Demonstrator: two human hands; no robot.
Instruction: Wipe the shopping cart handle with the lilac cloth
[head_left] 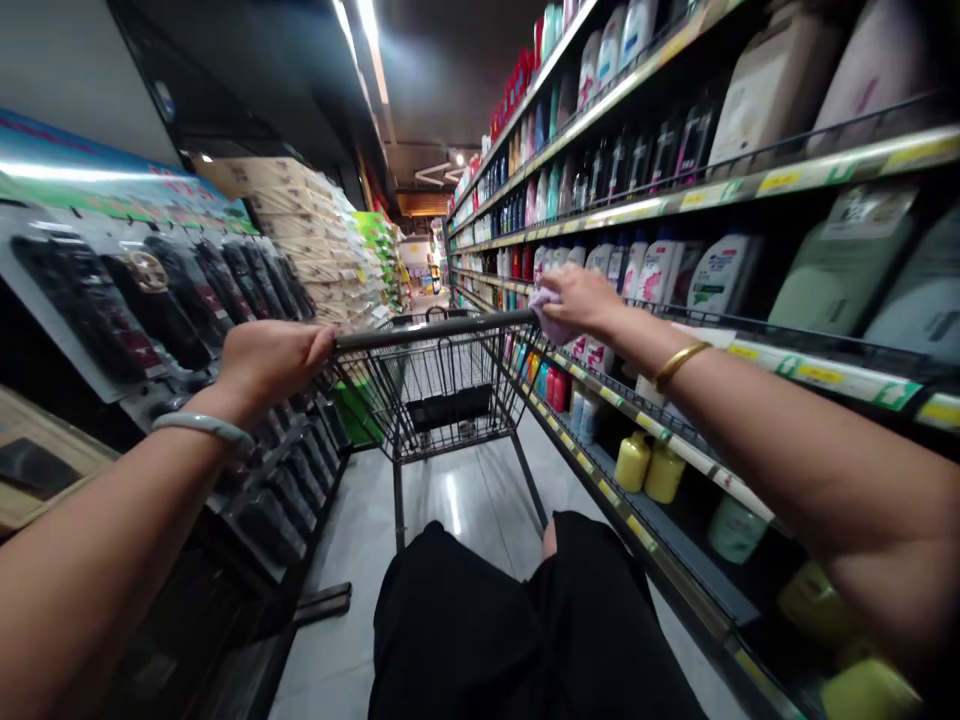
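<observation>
Ahead of me stands a dark wire shopping cart, its handlebar running crosswise between my hands. My left hand, with a pale bangle at the wrist, is wrapped round the bar's left end. At the right end, my right hand is closed over a crumpled light purple cloth, pressed against the handlebar; a gold bangle circles that wrist. The fingertips of the right hand are partly hidden. Through the wires the cart's basket shows no goods that I can make out.
Shelves of shampoo and other bottles line the right side closely. On the left hang packaged dark brushes or combs, with stacked cartons beyond. A dark metal foot juts onto the tiled floor. The aisle runs straight ahead.
</observation>
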